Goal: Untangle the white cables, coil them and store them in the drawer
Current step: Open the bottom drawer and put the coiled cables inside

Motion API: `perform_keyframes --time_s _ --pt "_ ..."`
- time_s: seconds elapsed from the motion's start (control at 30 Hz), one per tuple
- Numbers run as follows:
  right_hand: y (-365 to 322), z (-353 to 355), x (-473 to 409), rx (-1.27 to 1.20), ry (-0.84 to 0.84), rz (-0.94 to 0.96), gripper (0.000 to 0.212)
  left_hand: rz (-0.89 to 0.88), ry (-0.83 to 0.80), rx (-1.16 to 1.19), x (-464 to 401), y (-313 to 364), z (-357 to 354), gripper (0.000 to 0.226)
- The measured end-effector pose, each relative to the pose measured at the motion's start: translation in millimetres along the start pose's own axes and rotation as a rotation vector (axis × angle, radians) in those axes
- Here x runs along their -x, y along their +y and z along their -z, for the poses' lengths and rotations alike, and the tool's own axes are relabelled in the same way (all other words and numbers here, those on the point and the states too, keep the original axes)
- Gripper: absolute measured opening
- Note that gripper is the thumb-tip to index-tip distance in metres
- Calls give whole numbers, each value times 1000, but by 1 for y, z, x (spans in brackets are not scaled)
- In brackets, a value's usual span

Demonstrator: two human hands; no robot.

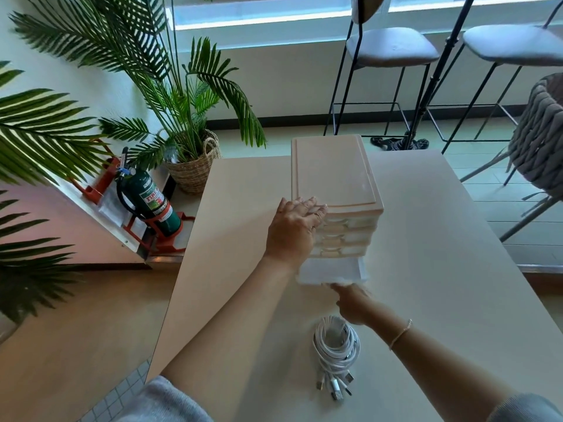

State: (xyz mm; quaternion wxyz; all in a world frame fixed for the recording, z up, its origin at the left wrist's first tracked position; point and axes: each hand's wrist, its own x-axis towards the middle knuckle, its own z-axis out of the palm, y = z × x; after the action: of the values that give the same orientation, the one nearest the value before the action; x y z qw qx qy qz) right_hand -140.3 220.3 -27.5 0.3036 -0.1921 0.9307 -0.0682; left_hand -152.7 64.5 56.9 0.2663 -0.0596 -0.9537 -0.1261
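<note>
Left hand (294,229) rests flat against the drawer unit (335,190) at bench (426,269) centre. Right hand (352,303) grips the front of the pulled-out bottom drawer (332,271). Coiled white cables (336,348) lie at 6 o'clock, connectors nearest the person.

One drawer unit (335,175), one cable coil (336,345), two stools (393,45).
</note>
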Motion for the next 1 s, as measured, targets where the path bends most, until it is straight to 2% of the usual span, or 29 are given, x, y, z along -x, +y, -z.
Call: perform_keyframes --time_s 0.1,0.17,0.3,0.33,0.37,0.43,0.53,0.73,0.9,1.0 --pt "7 -10 16 128 -33 52 45 19 -9 27 -1 1 2 34" --pt "9 -10 25 173 25 111 29 24 -10 29 -1 2 3 34" --pt "13 -7 24 -9 395 179 19 47 -1 44 0 4 4 29" --pt "14 -5 21 -41 451 153 23 49 -2 52 0 5 4 26" --pt "14 -2 18 -41 446 120 29 46 -11 59 0 5 5 24" --pt "12 4 15 3 327 94 35 47 -29 71 1 6 5 30" --pt "8 6 14 86 214 135 41 50 -49 72 3 5 4 37" --pt "6 -7 12 184 317 129 29 77 -91 110 3 7 7 38" --pt "5 -15 8 200 319 135 25 114 -154 139 4 8 9 34" --pt "8 -14 13 88 303 146 28 140 -189 167 11 10 9 49"
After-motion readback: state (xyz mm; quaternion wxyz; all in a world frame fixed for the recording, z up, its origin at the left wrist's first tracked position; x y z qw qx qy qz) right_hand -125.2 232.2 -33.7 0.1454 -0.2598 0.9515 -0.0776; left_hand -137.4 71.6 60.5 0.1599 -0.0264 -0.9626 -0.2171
